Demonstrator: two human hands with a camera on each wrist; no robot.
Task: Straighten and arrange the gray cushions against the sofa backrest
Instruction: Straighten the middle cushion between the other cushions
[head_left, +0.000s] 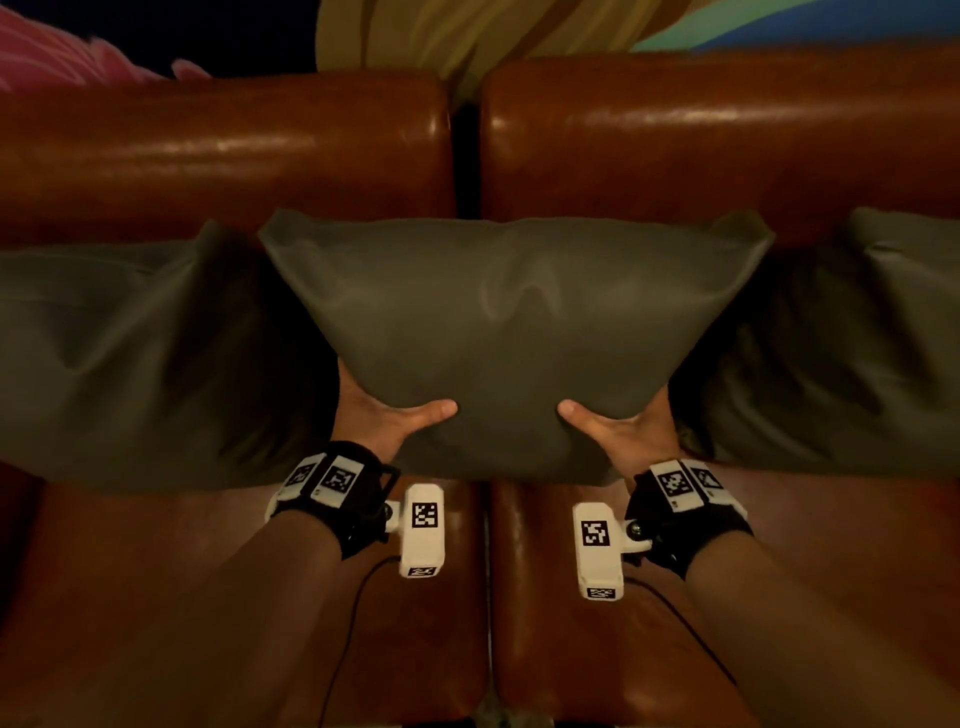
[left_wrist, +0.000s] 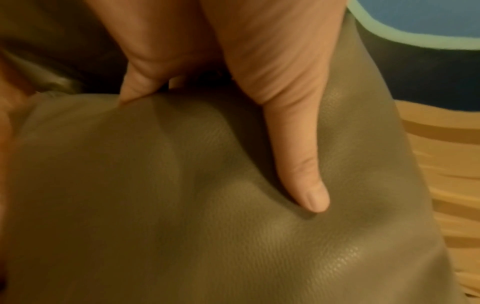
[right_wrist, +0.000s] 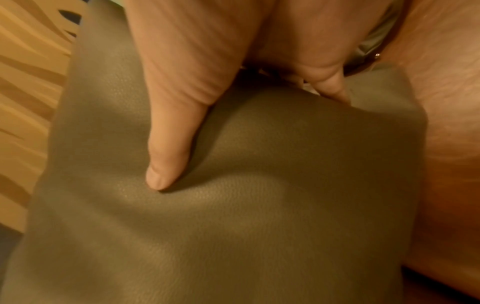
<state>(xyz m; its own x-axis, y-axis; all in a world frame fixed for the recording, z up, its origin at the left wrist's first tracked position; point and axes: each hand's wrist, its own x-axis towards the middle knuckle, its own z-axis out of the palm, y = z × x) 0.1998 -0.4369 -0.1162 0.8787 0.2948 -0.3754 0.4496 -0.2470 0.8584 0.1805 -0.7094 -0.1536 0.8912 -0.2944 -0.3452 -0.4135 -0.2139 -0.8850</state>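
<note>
Middle gray cushion (head_left: 511, 332) is held up in front of the brown leather sofa backrest (head_left: 223, 150), roughly centred over the gap between the two back sections, its lower edge just above the seat (head_left: 587, 649). Left hand (head_left: 387, 415) grips the lower left corner, right hand (head_left: 621, 423) the lower right — both thumbs pressed flat into the front face, the fingers wrapped round behind the cushion and mostly hidden. Left wrist view: the thumb (left_wrist: 298, 156) dents the gray leather, one finger (left_wrist: 137, 86) curls over the edge. Right wrist view mirrors it — thumb (right_wrist: 171, 148) sunk into the cover, a fingertip (right_wrist: 332, 86) hooked over the far edge. So both hands are clamped on the cushion, thumb against fingers. Cushion sits upright, top corners flared wide, wrinkle in the centre. Two more gray cushions flank it: left cushion (head_left: 119, 353) and right cushion (head_left: 841, 358), both leaning on the backrest, each partly tucked behind the middle one. Wrist bands with marker tags (head_left: 332, 478) on both forearms. Colourful painted wall (head_left: 467, 31) above the sofa.
</note>
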